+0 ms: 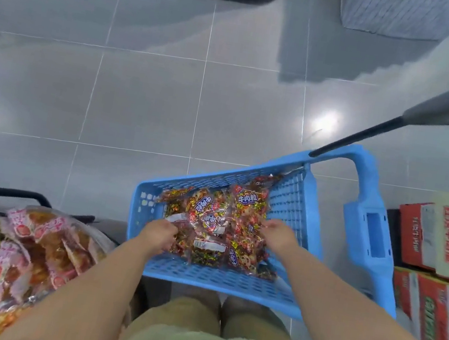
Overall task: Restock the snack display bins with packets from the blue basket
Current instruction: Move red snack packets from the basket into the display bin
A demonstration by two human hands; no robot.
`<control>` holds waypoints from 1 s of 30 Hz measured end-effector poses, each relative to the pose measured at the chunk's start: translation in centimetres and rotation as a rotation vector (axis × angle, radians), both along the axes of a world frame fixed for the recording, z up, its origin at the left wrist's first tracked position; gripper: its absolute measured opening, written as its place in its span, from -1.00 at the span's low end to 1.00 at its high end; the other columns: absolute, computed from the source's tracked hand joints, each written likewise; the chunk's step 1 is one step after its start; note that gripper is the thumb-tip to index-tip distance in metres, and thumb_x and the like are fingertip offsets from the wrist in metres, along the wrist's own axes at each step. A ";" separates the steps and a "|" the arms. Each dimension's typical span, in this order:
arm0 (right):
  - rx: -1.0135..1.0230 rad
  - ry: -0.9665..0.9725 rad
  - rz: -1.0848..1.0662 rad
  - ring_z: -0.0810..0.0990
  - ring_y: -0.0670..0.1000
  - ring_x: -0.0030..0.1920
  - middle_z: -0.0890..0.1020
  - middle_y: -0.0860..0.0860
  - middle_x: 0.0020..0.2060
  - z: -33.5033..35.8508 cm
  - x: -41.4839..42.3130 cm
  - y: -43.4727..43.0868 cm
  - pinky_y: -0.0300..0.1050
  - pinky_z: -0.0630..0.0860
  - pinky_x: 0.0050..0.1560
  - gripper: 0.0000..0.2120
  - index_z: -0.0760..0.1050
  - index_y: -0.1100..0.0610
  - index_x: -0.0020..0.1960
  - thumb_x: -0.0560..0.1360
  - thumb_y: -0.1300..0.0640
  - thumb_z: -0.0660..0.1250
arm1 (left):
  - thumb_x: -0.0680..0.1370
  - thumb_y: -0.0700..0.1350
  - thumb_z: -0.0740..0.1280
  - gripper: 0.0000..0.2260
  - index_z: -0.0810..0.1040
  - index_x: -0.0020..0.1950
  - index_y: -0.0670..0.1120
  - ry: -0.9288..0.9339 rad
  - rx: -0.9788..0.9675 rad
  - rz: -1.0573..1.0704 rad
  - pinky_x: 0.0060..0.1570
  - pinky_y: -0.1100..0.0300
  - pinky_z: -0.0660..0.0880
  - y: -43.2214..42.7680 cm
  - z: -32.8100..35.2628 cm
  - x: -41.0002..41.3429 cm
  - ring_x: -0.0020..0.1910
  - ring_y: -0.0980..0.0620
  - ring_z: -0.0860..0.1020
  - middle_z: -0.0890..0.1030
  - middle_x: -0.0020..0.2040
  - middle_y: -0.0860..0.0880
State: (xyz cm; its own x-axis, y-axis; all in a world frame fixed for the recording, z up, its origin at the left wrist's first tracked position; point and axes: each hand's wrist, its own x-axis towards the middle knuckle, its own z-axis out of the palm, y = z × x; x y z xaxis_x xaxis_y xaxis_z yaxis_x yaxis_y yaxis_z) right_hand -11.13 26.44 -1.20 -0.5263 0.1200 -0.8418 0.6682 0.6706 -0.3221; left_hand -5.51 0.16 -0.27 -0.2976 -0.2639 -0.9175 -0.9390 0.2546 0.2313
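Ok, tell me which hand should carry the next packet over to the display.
Left. The left hand grips snack packets in the blue basket on the side nearest the pink display packets; the right hand is farther off.

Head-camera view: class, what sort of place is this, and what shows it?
Probably a small shop: a blue basket full of snack packets, wrapped snacks heaped at left, stacked red cartons.

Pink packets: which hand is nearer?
Left. Left hand grips packets at the basket's left end, closest to the pink packets; right hand is farther right, mid-basket.
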 end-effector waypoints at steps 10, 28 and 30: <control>0.196 0.020 0.529 0.52 0.16 0.11 0.55 0.15 0.11 -6.3 -1.7 -1.2 -0.09 0.45 0.01 -0.76 0.42 0.15 0.19 0.52 0.21 0.25 | 0.64 -0.12 0.18 -0.91 0.44 0.01 -0.10 -0.127 0.082 -0.014 -0.23 0.15 0.39 0.9 -3.1 3.0 -0.22 0.01 0.48 0.50 -0.14 -0.09; -0.477 0.267 -0.101 0.53 -0.24 -0.07 0.58 -0.17 -0.08 -0.8 -3.0 -2.4 -0.43 0.38 -0.17 -0.93 0.41 -0.07 -0.08 0.54 0.04 0.29 | 0.41 0.07 0.42 -0.53 0.44 0.26 -0.07 0.236 0.442 0.501 0.03 0.07 0.53 4.1 -1.6 -1.0 0.10 -0.05 0.60 0.60 0.14 -0.08; -0.565 0.093 -0.172 0.53 -0.19 -0.07 0.58 -0.15 -0.06 -0.9 -2.5 -3.5 -0.31 0.39 -0.09 -0.96 0.45 -0.09 -0.07 0.53 0.01 0.32 | 0.33 -0.01 0.46 -0.39 0.41 0.34 -0.13 0.235 0.547 0.577 0.00 -0.03 0.59 4.5 -1.1 -1.7 0.09 -0.09 0.62 0.63 0.14 -0.12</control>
State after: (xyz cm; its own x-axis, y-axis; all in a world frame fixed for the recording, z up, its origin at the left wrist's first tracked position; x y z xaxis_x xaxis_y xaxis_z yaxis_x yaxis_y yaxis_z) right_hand -13.64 22.97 -2.11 -0.6136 -0.2428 -0.7513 0.7041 0.2625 -0.6599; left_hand -7.22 4.69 -1.41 -0.4524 0.0318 -0.8912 -0.7994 -0.4575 0.3895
